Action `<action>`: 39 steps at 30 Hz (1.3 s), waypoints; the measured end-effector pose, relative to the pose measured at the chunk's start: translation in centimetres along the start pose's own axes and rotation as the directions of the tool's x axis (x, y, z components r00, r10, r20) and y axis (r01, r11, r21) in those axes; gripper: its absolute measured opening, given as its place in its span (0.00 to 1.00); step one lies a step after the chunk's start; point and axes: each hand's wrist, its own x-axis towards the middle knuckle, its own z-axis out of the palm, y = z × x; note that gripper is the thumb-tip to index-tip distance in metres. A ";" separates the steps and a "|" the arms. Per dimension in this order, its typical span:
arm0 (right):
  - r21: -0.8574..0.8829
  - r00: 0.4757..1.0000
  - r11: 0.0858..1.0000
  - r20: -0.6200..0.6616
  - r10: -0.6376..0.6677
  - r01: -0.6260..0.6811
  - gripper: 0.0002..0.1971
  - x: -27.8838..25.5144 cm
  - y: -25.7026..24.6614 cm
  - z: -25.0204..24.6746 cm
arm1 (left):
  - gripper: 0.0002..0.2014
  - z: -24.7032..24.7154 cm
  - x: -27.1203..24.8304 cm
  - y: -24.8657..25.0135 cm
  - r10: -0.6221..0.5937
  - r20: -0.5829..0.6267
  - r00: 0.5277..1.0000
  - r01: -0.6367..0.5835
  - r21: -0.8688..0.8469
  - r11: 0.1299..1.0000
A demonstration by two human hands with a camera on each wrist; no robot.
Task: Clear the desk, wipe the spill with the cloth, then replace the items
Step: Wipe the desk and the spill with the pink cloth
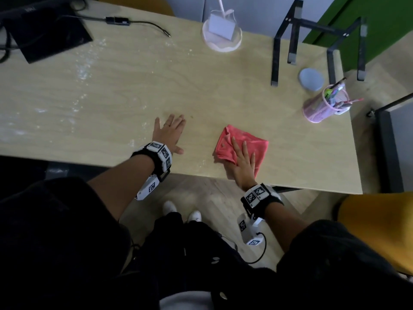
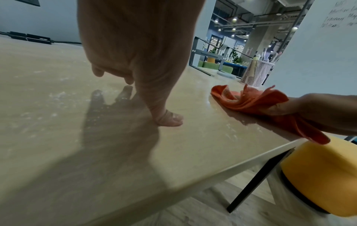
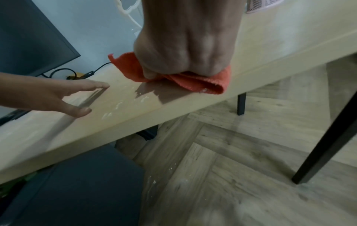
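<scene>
A red cloth (image 1: 252,142) lies crumpled near the front edge of the light wooden desk (image 1: 134,86). My right hand (image 1: 243,162) presses flat on the cloth with straight fingers; one corner hangs over the desk edge. The left wrist view shows the cloth (image 2: 251,99) bunched under that hand (image 2: 318,111), and the right wrist view shows the cloth (image 3: 203,82) below my knuckles (image 3: 185,45). My left hand (image 1: 169,133) rests open on the bare desk left of the cloth, fingers spread. Wet streaks and white flecks (image 1: 85,70) of spill cover the desk's left half.
At the right end stand a pink mesh pen holder (image 1: 321,106), a pale blue disc (image 1: 311,79) and a black laptop stand (image 1: 312,41). A white lamp base (image 1: 221,34) sits at the back, a monitor base (image 1: 47,30) and cable adapter (image 1: 117,20) back left. A yellow stool (image 1: 375,231) stands right.
</scene>
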 end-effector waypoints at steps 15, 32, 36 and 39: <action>0.310 0.802 0.764 -0.007 0.597 -0.566 0.42 1.2 -13.3 5.8 | 0.51 0.1 -0.2 -1.6 0.097 -0.034 0.995 -0.101 -0.118 0.988; 0.293 0.799 0.760 0.018 0.602 -0.580 0.43 7.4 -21.3 7.5 | 0.76 2.9 -5.0 -19.5 0.016 0.067 0.998 -0.006 -0.139 0.990; 0.257 0.835 0.803 0.028 0.550 -0.538 0.42 9.0 -22.4 8.0 | 0.76 3.0 -5.1 -19.6 0.021 0.069 0.997 -0.011 -0.131 0.991; 0.276 0.884 0.844 0.050 0.464 -0.459 0.43 10.3 -23.6 8.0 | 0.75 3.0 -5.2 -19.4 0.010 0.057 0.998 -0.001 -0.150 0.989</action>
